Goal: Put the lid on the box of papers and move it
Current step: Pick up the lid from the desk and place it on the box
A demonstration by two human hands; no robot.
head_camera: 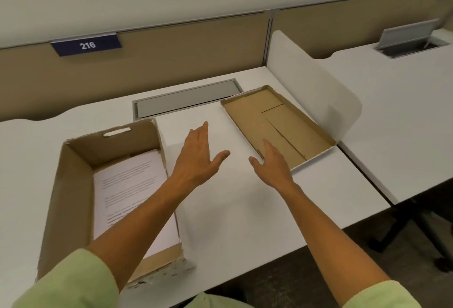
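Note:
An open cardboard box [71, 200] stands on the white desk at the left, with a stack of printed papers [127, 190] lying inside. Its lid [277, 121] lies upside down on the desk to the right, brown inside facing up. My left hand [198, 155] hovers open over the bare desk between box and lid, its forearm crossing the box's right wall. My right hand [269, 163] is open too, fingers reaching over the lid's near left rim, holding nothing.
A grey cable hatch [186, 99] is set into the desk [245, 209] behind the box and lid. A white divider panel [316, 87] rises just right of the lid. A beige partition with a "216" sign [87, 45] closes the back. A neighbouring desk lies to the right.

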